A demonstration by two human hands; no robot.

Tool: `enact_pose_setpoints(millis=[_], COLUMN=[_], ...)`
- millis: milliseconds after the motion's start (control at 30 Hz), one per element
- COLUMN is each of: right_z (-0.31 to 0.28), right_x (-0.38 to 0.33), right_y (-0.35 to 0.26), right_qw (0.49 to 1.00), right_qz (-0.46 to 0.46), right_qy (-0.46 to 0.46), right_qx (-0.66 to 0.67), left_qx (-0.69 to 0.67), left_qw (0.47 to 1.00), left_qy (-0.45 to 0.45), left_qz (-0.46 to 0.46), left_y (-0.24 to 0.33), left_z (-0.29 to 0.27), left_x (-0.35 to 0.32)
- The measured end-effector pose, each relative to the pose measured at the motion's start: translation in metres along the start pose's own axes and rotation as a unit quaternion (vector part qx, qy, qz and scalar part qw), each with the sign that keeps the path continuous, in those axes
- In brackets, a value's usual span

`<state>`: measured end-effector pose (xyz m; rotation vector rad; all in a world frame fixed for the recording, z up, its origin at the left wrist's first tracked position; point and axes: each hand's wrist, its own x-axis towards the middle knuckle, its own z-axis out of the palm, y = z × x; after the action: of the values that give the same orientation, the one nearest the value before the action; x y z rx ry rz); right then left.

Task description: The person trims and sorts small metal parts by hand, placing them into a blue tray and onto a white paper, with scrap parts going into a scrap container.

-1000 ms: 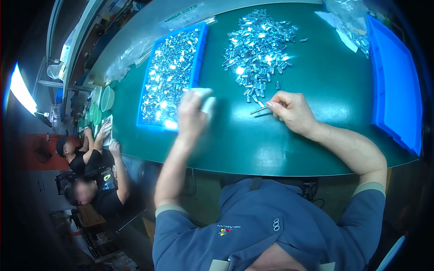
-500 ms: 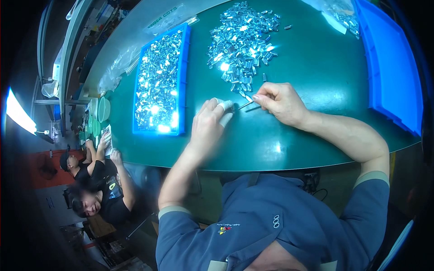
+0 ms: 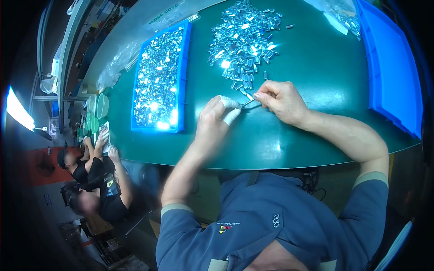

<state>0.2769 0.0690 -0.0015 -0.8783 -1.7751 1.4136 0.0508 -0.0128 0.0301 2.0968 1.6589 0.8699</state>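
Note:
My left hand (image 3: pixel 213 121) is closed in a pinch, with white finger covers on its thumb and forefinger. Between those fingertips is what looks like a small metal part (image 3: pixel 239 107), mostly hidden. Across from it, my right hand (image 3: pixel 284 105) grips a thin metal rod (image 3: pixel 248 103) between thumb and forefinger. The rod slants down to the left, its tip at the left fingertips. Just beyond both hands lies a pile of small shiny metal parts (image 3: pixel 242 43), with a few loose pieces at its near edge.
On the left of the green table (image 3: pixel 316 81) stands a blue tray (image 3: pixel 185 67) full of similar metal parts. A blue bin (image 3: pixel 393 58) stands at the right edge. Clear plastic bags (image 3: pixel 115 67) lie at the back left. Two other people (image 3: pixel 106 194) sit farther left beside green bowls (image 3: pixel 102 106).
My left hand has shifted slightly right, toward the rod, and its thumb and forefinger now show more clearly around the rod's tip. My right hand stays nearly in place.

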Motion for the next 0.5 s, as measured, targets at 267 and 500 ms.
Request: enact_pose_setpoints(millis=[267, 500], right_z=[-0.003, 0.0], right_x=[-0.003, -0.006], right_y=[0.0, -0.002], right_qw=[0.996, 0.994], right_qz=[-0.05, -0.035], right_qy=[-0.001, -0.036], right_qx=[-0.071, -0.097], left_qx=[-0.016, -0.076], left_qw=[0.999, 0.995], left_qy=[0.02, 0.017], left_qz=[0.042, 0.054], left_y=[0.003, 0.005], left_z=[0.01, 0.014], left_x=[0.005, 0.007])
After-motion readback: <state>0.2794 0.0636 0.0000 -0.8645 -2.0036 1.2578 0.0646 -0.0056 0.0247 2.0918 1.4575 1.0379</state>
